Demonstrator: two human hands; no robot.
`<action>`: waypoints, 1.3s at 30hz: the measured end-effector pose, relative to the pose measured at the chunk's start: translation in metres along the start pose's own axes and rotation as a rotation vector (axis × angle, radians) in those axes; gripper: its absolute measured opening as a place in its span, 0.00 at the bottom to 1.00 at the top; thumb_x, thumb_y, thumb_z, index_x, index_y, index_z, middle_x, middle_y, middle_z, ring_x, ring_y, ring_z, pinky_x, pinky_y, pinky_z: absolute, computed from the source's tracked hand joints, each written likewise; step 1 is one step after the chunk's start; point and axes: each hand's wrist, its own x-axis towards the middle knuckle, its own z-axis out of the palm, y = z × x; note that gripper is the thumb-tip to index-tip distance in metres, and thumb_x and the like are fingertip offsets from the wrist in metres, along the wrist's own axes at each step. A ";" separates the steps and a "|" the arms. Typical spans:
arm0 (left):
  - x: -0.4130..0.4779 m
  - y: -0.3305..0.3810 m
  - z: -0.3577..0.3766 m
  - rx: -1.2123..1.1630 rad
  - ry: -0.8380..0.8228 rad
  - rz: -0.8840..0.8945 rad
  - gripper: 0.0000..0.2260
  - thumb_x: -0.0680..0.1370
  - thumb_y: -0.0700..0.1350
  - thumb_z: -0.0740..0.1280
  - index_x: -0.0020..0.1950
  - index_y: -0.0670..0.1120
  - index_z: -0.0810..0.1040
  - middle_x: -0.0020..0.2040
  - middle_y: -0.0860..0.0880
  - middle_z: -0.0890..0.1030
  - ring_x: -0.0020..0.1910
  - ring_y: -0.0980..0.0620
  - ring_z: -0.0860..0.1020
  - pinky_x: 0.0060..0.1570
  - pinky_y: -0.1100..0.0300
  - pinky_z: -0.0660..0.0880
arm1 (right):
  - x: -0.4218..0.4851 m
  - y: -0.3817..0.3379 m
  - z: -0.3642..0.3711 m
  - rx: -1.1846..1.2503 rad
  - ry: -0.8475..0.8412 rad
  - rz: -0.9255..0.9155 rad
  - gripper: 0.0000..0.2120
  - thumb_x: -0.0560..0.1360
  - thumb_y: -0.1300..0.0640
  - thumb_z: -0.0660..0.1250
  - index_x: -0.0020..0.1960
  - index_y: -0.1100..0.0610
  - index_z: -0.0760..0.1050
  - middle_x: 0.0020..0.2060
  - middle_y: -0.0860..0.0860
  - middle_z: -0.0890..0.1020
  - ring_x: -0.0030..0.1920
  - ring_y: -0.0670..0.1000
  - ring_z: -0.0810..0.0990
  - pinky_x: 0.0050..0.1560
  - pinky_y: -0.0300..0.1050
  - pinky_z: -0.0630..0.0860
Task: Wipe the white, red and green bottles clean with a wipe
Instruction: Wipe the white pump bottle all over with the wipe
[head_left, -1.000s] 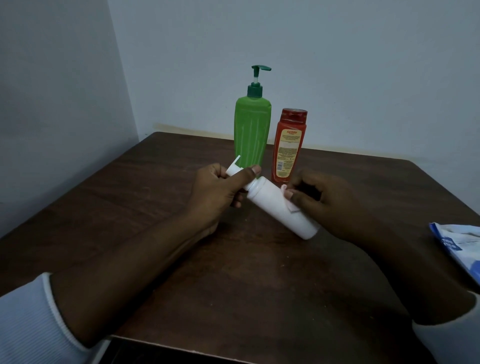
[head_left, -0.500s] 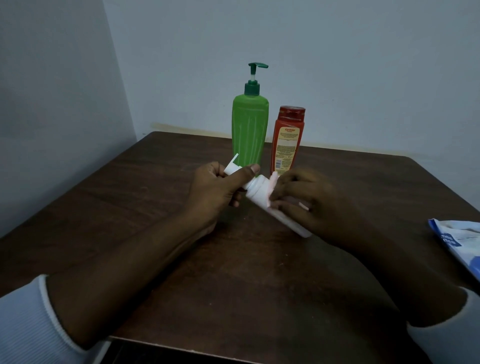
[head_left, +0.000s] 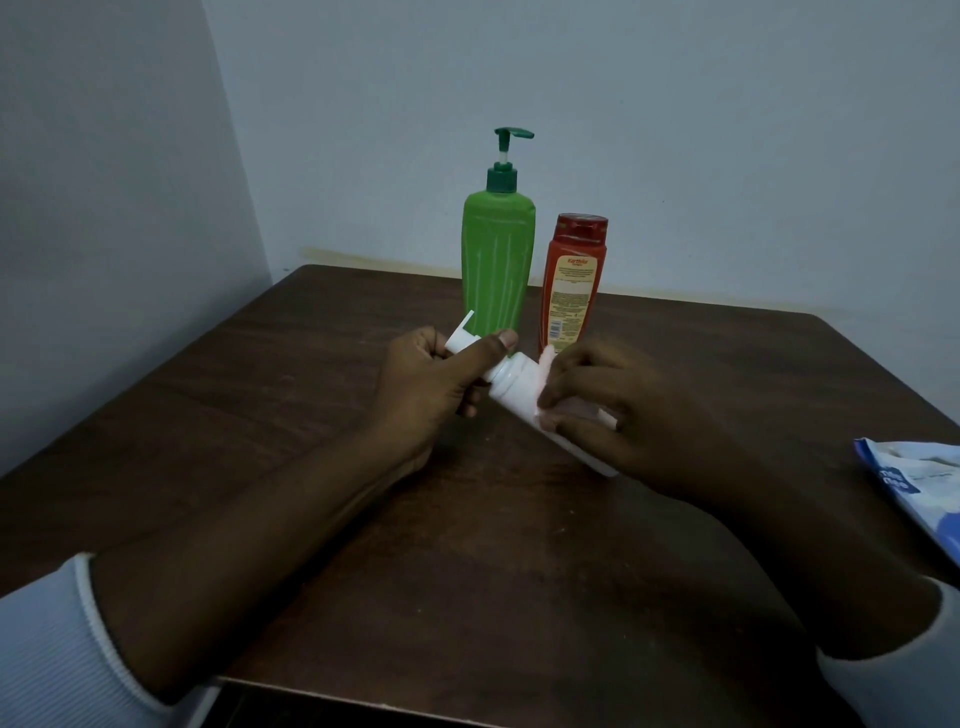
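white bottle (head_left: 511, 387) lower half hidden under right hand (head_left: 618, 415), blue-white packet (head_left: 919, 488) cut off at right edge

Dim, bluish light — soft focus, edges warped.

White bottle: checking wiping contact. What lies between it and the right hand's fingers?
A wipe, pressed by the right hand onto the white bottle; head view.

The table (head_left: 363, 519) looks like dark wood, grained, with a dull sheen. The green bottle (head_left: 497, 270) is smooth ribbed plastic, faintly glossy; the red bottle (head_left: 571, 280) is glossier plastic with a paper-like label. The white bottle (head_left: 511, 387) is smooth matt plastic. At the right edge, the wipe pack (head_left: 914, 483) appears shiny crinkled film.
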 end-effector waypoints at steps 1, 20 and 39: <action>0.000 0.000 0.000 -0.001 0.001 -0.002 0.20 0.69 0.53 0.81 0.45 0.39 0.79 0.32 0.46 0.83 0.26 0.54 0.77 0.24 0.60 0.75 | 0.000 0.001 0.000 -0.025 -0.011 -0.028 0.09 0.74 0.54 0.74 0.54 0.54 0.82 0.54 0.48 0.79 0.56 0.47 0.76 0.55 0.40 0.73; 0.001 -0.002 -0.003 0.019 0.014 -0.023 0.17 0.71 0.52 0.80 0.44 0.40 0.81 0.32 0.46 0.83 0.26 0.54 0.77 0.25 0.60 0.76 | 0.003 0.005 0.011 0.036 0.149 0.098 0.05 0.78 0.55 0.68 0.51 0.55 0.82 0.46 0.50 0.81 0.47 0.49 0.78 0.48 0.49 0.76; -0.003 0.011 0.000 -0.219 -0.168 0.004 0.20 0.68 0.44 0.78 0.57 0.40 0.79 0.51 0.44 0.88 0.52 0.47 0.86 0.50 0.52 0.84 | -0.001 0.023 -0.015 0.351 -0.012 0.215 0.09 0.73 0.53 0.74 0.54 0.47 0.82 0.51 0.42 0.83 0.54 0.43 0.81 0.54 0.45 0.80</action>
